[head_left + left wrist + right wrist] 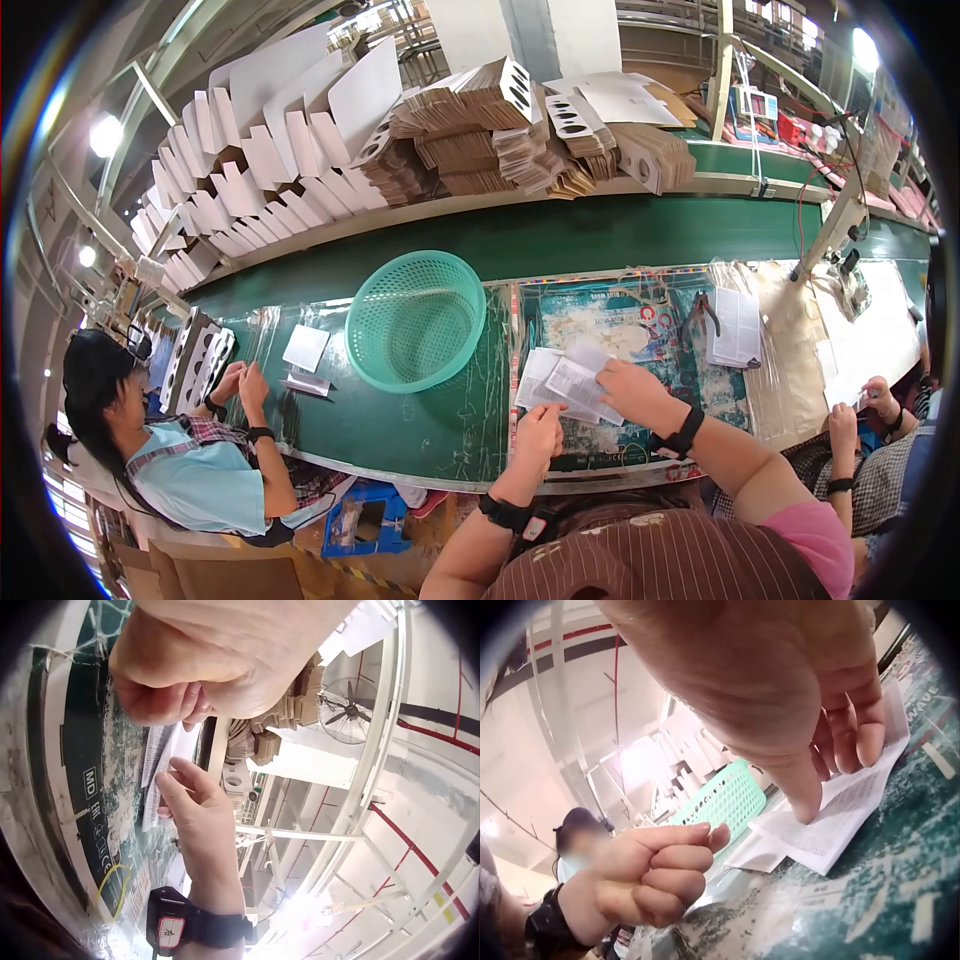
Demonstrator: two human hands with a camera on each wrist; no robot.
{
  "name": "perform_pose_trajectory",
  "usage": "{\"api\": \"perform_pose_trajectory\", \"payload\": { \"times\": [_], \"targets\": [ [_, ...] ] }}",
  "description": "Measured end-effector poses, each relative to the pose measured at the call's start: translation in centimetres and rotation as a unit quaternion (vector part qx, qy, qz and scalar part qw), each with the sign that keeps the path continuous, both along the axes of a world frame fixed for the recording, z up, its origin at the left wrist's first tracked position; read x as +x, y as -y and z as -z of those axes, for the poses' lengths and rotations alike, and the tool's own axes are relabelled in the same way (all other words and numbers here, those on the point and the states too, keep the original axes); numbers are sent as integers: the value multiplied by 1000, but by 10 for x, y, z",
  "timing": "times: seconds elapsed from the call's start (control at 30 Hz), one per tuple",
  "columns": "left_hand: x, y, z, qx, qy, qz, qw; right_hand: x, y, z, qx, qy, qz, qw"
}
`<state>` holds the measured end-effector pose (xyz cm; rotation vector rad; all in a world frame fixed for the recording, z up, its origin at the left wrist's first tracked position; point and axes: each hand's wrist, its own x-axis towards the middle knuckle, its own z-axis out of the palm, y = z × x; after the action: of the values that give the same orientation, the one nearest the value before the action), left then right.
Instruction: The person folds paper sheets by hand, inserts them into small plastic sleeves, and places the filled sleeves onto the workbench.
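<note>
Printed white paper sheets (570, 385) lie overlapping on the worn teal surface before the person, one part of them blurred and raised at the back. The right hand (640, 392) reaches over this paper; in the right wrist view its thumb and fingertips rest spread on the printed sheet (832, 817). At the paper's near left edge is the left hand (540, 435), its fingers curled in the right wrist view (664, 877), with nothing seen between thumb and forefinger. The left wrist view shows the right hand (199, 825) at the sheets' edge, fingers fairly straight.
A green perforated basket (415, 320) stands left of the sheets. Pliers (698, 315) and more printed papers (735, 328) lie to the right. Stacked cardboard (460, 130) fills the back shelf. Two white pieces (306, 348) lie near another person at left; someone else works at right.
</note>
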<state>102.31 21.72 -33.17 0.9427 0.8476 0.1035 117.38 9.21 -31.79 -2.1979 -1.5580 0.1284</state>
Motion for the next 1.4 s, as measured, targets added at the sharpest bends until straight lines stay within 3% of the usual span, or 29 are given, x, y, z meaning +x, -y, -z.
{"api": "perform_pose_trajectory", "payload": {
  "times": [0.07, 0.3, 0.37, 0.47, 0.6, 0.67, 0.7, 0.77, 0.97, 1.07, 1.27, 1.4],
  "targets": [
    [-1, -1, 2, -1, 4, 0, 1000, -1, -2, 5, -58, 23, -4, 998],
    [-4, -1, 1, -1, 18, 3, 1000, 0, -9, 2, -84, 50, 13, 995],
    [-4, -2, -2, 7, 15, 11, 1000, 3, -6, -6, -28, -2, 38, 999],
    [-5, -1, 0, 23, 13, 28, 999, 4, -5, -6, -37, -32, 62, 997],
    [0, 1, -2, 41, 8, 32, 999, 5, -3, 1, 1, -32, 61, 998],
    [0, 2, -1, 40, 5, 31, 999, 2, -2, 6, 92, 24, 2, 995],
    [0, 3, -1, 40, 3, 30, 999, 2, -2, 8, 91, 23, 1, 996],
    [-2, 4, -3, 37, -4, 31, 999, 0, -4, 14, -13, 10, 6, 1000],
    [-4, 4, -6, 34, 7, 35, 999, 5, -13, 11, -70, 21, -5, 997],
    [-5, 3, -9, 40, -1, 37, 999, 5, -8, -5, -23, -39, 27, 999],
    [-1, 3, -11, 44, 0, 62, 997, 7, -6, -17, 24, -50, 45, 997],
    [2, 5, -15, 50, -8, 71, 996, 17, -8, -18, -7, -41, 51, 998]
  ]
}}
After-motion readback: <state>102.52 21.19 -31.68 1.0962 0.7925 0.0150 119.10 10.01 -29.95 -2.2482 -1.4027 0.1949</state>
